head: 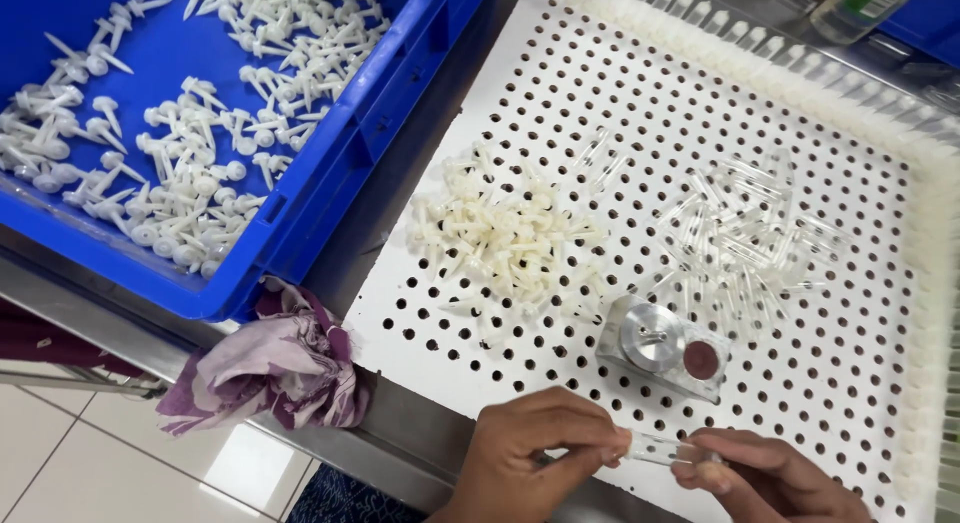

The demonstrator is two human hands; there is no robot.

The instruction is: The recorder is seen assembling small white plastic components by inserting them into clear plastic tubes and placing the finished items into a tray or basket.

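Observation:
My left hand [530,451] and my right hand [765,478] meet at the near edge of a white perforated board [650,113]. Between their fingertips they pinch a small clear plastic tube [660,448], held level. Just beyond the hands stands a small metal fixture [655,338] with a round silver cap and a dark red disc [701,359]. A heap of small white plastic pins [510,238] lies on the board's left half. To its right lies a scatter of clear tubes [745,238].
A blue crate [350,153] holding several more white pins sits at the left on a steel table. A purple and white cloth [275,363] hangs over the table edge. Assembled white pieces line the board's far and right rims [925,183]. A bottle [855,8] stands at the top right.

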